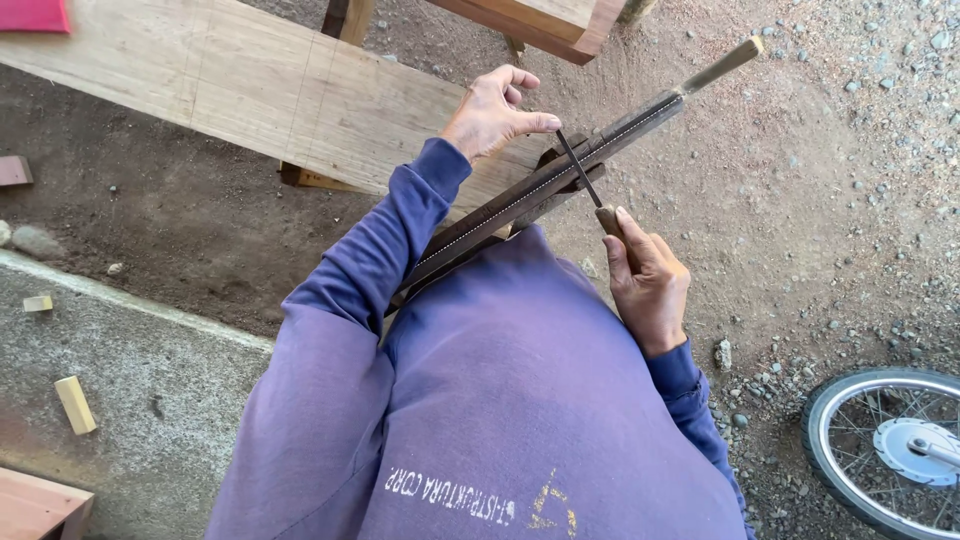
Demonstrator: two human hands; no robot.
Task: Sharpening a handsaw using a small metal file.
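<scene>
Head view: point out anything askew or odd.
Nothing looks damaged. The saw blade lies slanted across the plank, with the file crossing its teeth between left hand and right hand.

- Soft, even daylight fills the frame; there is no harsh sun patch and no glare.
- Shadows are faint and diffuse, darkest under the plank (250, 95) at upper left.
- The focus is sharp through the centre: gravel grains and sleeve folds read clearly.
- The spokes of the wheel (885, 450) at lower right are crisp, with a mild sheen on the rim.
- Lines bend slightly toward the frame edges.
</scene>
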